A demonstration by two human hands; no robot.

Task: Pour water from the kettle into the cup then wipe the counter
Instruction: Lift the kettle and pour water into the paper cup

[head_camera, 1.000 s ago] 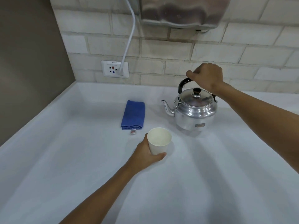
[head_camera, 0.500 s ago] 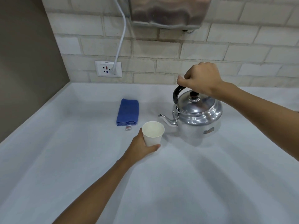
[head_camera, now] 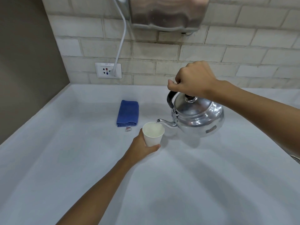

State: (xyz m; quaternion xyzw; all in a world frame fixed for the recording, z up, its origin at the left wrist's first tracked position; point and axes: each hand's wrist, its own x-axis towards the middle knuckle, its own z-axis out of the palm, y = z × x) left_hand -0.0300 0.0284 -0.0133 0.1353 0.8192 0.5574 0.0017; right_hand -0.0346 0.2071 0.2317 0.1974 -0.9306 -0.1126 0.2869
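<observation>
A shiny metal kettle (head_camera: 198, 116) hangs tilted above the white counter (head_camera: 194, 184), its spout over the rim of a white paper cup (head_camera: 152, 137). My right hand (head_camera: 193, 80) is closed around the kettle's black handle from above. My left hand (head_camera: 140, 147) wraps the cup's lower side from the left and holds it on the counter. Water shows inside the cup below the spout tip. A folded blue cloth (head_camera: 128, 113) lies flat on the counter behind and left of the cup.
A brick wall runs along the back with a white socket (head_camera: 108, 70) and a plugged-in white cable. A steel wall unit (head_camera: 167, 13) hangs above the kettle. A brown side wall (head_camera: 27, 62) bounds the counter on the left.
My right hand lifted the kettle off the counter, carried it toward the cup and tipped it, so the spout now sits over the cup's rim. My left hand kept its hold on the cup.
</observation>
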